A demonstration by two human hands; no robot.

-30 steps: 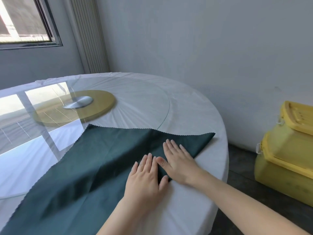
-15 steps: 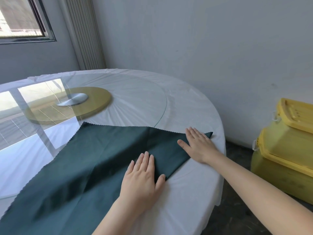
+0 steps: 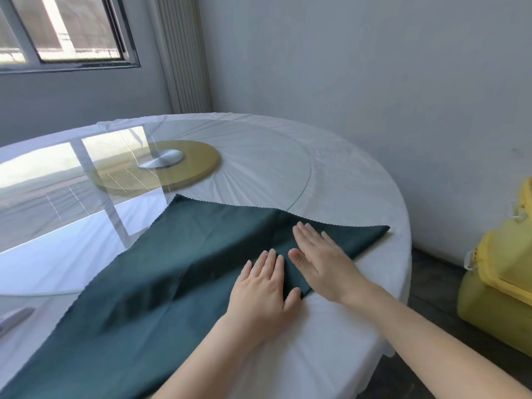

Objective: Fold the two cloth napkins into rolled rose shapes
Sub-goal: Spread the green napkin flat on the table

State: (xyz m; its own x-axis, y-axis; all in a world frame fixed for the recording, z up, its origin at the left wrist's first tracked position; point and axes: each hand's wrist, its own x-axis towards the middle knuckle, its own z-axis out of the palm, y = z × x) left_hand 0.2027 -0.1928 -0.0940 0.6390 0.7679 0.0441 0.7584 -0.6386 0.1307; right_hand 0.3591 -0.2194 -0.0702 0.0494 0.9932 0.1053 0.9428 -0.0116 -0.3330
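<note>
Green napkin [image 3: 172, 269] fold near table [image 3: 397, 269] rim | left hand [image 3: 259, 292], right hand [image 3: 319, 254] flat on it, gripping nothing

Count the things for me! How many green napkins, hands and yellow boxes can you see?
Green napkin: 1
Hands: 2, the left hand and the right hand, both flat on the napkin
Yellow boxes: 2, the upper yellow box stacked on the lower yellow box
Total: 5

Tablecloth [image 3: 359, 197] is lying open along the right rim. A glass turntable [image 3: 259, 168] is covering the left; yellow bins [image 3: 501, 283] are standing right.
</note>
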